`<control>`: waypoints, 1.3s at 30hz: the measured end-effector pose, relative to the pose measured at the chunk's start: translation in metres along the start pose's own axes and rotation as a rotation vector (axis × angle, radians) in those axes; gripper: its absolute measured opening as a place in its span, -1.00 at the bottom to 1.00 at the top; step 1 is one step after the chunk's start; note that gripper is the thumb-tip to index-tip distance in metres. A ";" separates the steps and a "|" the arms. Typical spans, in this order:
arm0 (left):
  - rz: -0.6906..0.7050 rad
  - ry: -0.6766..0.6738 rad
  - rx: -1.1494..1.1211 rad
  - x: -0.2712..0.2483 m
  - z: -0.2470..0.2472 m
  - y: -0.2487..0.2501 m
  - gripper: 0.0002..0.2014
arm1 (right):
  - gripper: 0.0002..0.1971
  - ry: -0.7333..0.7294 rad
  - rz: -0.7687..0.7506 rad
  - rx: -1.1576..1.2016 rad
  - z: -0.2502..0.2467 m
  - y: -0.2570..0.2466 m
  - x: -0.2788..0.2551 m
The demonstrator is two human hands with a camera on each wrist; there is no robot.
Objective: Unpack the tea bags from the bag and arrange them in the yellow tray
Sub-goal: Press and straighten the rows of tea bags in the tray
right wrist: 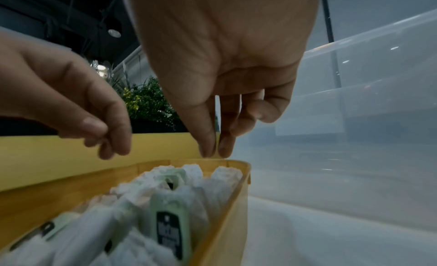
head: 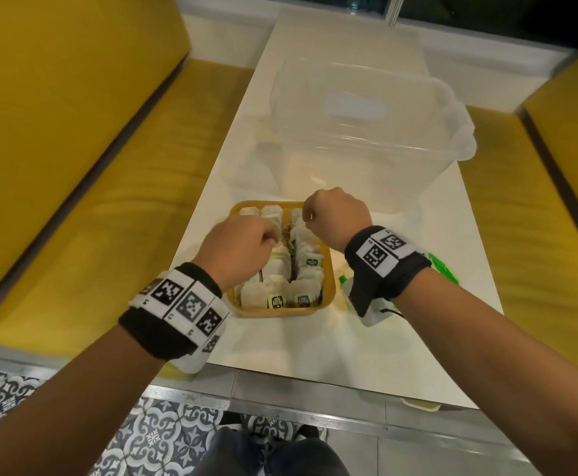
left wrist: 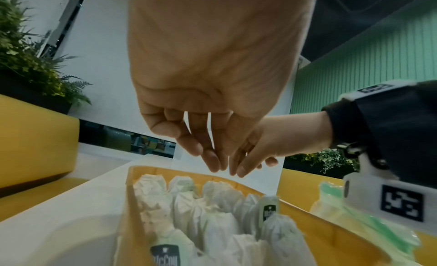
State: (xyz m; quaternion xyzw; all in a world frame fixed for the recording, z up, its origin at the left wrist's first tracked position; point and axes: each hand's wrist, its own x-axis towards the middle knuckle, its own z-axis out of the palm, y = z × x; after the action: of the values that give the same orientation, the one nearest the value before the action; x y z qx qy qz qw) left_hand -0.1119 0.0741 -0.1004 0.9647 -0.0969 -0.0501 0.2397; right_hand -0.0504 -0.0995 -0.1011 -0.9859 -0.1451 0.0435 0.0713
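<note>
The yellow tray (head: 331, 281) stands on the white table, packed with two rows of white tea bags (head: 310, 261) with green tags. My left hand (head: 272, 237) hovers over the left row, fingers pointing down with thumb against fingertips (right wrist: 94, 124); nothing shows between them. My right hand (head: 306, 218) hangs over the tray's far end, its thumb and forefinger tips (right wrist: 208, 150) pressed together just above the tea bags (right wrist: 212, 195), nothing visible in the pinch. The green and white plastic bag (head: 447, 269) lies right of the tray, mostly under my right wrist.
A large clear plastic bin (head: 366, 132) stands just beyond the tray, close to my right hand. Yellow benches (head: 57, 132) run along both sides of the narrow table (head: 383, 338). Bare tabletop lies in front of the tray.
</note>
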 end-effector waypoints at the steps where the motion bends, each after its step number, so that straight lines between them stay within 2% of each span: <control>1: 0.000 -0.016 -0.004 -0.006 0.000 0.002 -0.77 | -0.78 -0.019 -0.007 -0.028 0.002 -0.002 0.000; 5: -0.022 -0.021 -0.009 -0.027 0.001 0.001 -0.78 | -0.74 -0.075 -0.020 -0.085 0.008 -0.006 0.002; 10: -0.066 -0.015 -0.038 -0.044 0.009 -0.010 -0.80 | -0.78 -0.057 -0.022 -0.090 0.010 -0.007 0.001; 14: -0.088 0.007 -0.100 -0.054 0.010 -0.014 -0.81 | -0.81 -0.014 0.004 0.002 0.003 0.001 0.001; 18: -0.095 0.072 -0.143 -0.056 0.009 -0.016 -0.82 | -0.74 -0.015 0.012 0.117 -0.012 0.012 0.002; 21: -0.096 0.106 -0.176 -0.055 0.010 -0.019 -0.84 | -0.72 0.041 0.020 0.219 -0.026 0.017 0.001; 27: -0.088 0.134 -0.206 -0.053 0.009 -0.019 -0.84 | -0.88 0.120 0.027 0.407 -0.049 0.012 -0.004; 29: -0.089 0.142 -0.219 -0.052 0.008 -0.018 -0.84 | -0.90 0.087 0.031 0.412 -0.050 0.010 -0.004; 31: -0.090 0.146 -0.231 -0.050 0.007 -0.016 -0.84 | -0.90 0.047 0.074 0.439 -0.047 0.007 -0.002; 36: -0.104 0.138 -0.233 -0.045 0.008 -0.009 -0.83 | -0.94 0.075 0.222 0.616 -0.039 0.002 -0.002; 39: -0.093 0.151 -0.226 -0.040 0.008 -0.004 -0.83 | -0.92 0.127 0.232 0.706 -0.040 0.000 -0.003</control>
State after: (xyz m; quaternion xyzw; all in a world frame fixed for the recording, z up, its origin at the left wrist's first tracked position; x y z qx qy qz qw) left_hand -0.1515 0.0828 -0.1070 0.9361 -0.0277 0.0012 0.3507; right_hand -0.0492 -0.1059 -0.0614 -0.9112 -0.0038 0.0372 0.4103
